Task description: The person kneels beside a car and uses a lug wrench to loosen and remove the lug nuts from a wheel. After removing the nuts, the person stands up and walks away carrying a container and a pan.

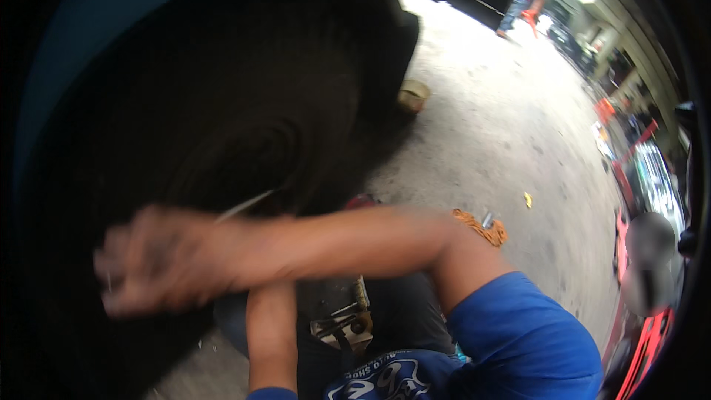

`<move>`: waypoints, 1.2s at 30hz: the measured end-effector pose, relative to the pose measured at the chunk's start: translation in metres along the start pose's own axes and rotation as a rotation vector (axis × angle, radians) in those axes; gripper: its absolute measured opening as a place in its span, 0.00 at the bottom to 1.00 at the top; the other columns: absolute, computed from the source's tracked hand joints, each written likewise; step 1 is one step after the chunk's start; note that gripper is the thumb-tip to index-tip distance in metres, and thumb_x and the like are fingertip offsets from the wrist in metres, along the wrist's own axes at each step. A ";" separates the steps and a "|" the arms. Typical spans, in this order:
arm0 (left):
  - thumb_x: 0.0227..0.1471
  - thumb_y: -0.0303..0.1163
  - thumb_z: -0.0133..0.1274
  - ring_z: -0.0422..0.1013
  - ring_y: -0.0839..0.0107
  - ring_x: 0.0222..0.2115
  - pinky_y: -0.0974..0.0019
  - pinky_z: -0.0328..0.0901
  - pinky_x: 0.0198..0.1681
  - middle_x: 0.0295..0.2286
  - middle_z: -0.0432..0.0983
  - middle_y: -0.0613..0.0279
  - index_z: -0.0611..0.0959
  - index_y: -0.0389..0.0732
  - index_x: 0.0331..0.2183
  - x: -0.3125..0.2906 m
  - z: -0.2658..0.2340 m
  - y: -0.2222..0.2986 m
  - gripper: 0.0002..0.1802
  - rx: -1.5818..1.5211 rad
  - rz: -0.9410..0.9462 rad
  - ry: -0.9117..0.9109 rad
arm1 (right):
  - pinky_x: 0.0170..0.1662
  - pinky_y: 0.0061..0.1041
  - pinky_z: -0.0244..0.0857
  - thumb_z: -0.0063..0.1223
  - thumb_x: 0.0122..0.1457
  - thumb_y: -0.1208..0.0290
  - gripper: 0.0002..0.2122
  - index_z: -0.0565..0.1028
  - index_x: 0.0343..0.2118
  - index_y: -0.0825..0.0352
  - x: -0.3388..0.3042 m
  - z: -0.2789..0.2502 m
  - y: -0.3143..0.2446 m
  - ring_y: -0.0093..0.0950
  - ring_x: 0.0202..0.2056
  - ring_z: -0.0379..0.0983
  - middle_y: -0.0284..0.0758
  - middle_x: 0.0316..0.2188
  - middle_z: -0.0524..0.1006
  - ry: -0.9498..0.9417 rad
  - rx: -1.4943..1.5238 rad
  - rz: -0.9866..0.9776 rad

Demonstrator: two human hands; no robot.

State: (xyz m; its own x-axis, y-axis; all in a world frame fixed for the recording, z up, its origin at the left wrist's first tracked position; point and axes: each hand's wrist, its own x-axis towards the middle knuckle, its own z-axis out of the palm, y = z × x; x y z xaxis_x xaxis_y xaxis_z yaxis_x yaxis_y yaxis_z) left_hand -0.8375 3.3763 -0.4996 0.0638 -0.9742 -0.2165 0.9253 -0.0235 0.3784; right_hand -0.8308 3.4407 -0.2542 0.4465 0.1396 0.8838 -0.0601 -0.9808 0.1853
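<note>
My right arm reaches across to the left, over my left forearm. My right hand (pixel 167 259), smeared by motion, is in front of the dark wheel well; its fingers are too blurred to read. My left forearm (pixel 271 333) rises from the lower edge, and its hand is hidden behind the right forearm. A thin, pale metal rod (pixel 248 204) sticks up past the right wrist, and what holds it cannot be seen. Behind both arms, dim ring shapes of a wheel or hub (pixel 252 152) show in the shadow.
Blue bodywork (pixel 67 52) arches over the well. A tin (pixel 413 95) stands by its edge. On the concrete floor lie an orange rag (pixel 481 228) with a metal piece and a yellow scrap (pixel 527 200). A tool tray (pixel 344 327) is below me. A person (pixel 521 4) stands far off.
</note>
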 end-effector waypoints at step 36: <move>0.61 0.39 0.47 0.69 0.71 0.31 0.61 0.69 0.36 0.33 0.72 0.68 0.77 0.46 0.42 0.033 0.035 -0.057 0.11 0.168 0.030 0.240 | 0.47 0.24 0.66 0.52 0.63 0.72 0.17 0.67 0.54 0.68 -0.237 -0.290 0.069 0.23 0.41 0.66 0.36 0.49 0.69 0.521 -0.332 1.329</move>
State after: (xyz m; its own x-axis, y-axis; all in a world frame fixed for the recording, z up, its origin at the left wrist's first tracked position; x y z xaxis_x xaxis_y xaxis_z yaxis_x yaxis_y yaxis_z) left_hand -0.9013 3.3379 -0.4967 0.1948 -0.8947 -0.4020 0.8484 -0.0520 0.5268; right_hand -1.2000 3.3789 -0.3265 -0.4618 -0.7198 0.5183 -0.3917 -0.3588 -0.8472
